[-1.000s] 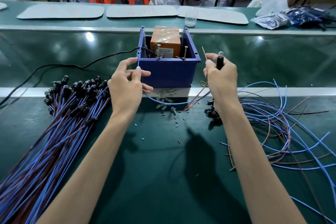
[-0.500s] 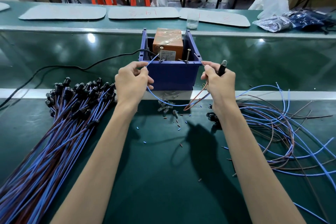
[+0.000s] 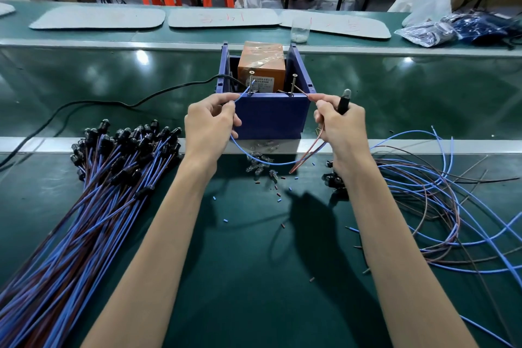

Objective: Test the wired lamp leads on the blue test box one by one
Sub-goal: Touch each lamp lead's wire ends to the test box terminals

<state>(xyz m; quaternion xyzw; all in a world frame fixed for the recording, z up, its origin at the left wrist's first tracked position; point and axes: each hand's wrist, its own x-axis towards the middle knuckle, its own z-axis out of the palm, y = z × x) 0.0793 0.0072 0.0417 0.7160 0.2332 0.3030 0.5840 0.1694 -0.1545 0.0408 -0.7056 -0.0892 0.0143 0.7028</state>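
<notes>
The left hand (image 3: 210, 121) pinches the blue wire (image 3: 245, 92) between thumb and fingertips, with the wire's bare end at the left screw (image 3: 250, 80) of the blue test box (image 3: 271, 116) directly ahead of both hands. The right hand (image 3: 341, 127) pinches the brown wire (image 3: 306, 94) toward the right screw (image 3: 294, 83), and its curled fingers hold the lamp (image 3: 345, 99) upright. Whether the lamp is lit cannot be told. One lead is under test. A large bundle (image 3: 113, 178) lies outside the left hand and a loose tangle (image 3: 423, 192) outside the right, so many leads probably remain.
</notes>
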